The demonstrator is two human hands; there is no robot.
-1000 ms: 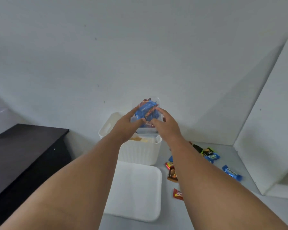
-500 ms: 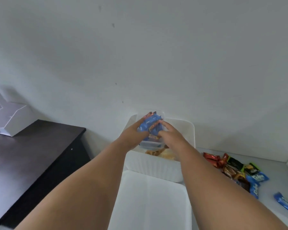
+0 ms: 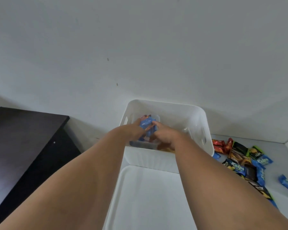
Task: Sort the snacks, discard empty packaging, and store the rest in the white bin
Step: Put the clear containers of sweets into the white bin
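Both hands lowered a snack bundle into the white bin [image 3: 166, 158].
The left hand [image 3: 131, 130] and right hand [image 3: 163, 137] each had their grip pinching the blue snack packets [image 3: 146, 124] inside it; loose snacks [image 3: 243, 158] lay on the worktop [image 3: 279, 156] beside it.

Both bare hands, left hand [image 3: 131, 130] and right hand [image 3: 165, 138], reaching into a white ribbed plastic bin [image 3: 204, 130] at twelve o'clock, gripping between them a clear plastic container of blue-wrapped snacks [image 3: 147, 125]. Flat white plastic lid [image 3: 145, 196] at six o'clock. Scattered colourful snack wrappers [image 3: 243, 160] at three o'clock. Dark wooden cabinet [image 3: 23, 138] at nine o'clock.
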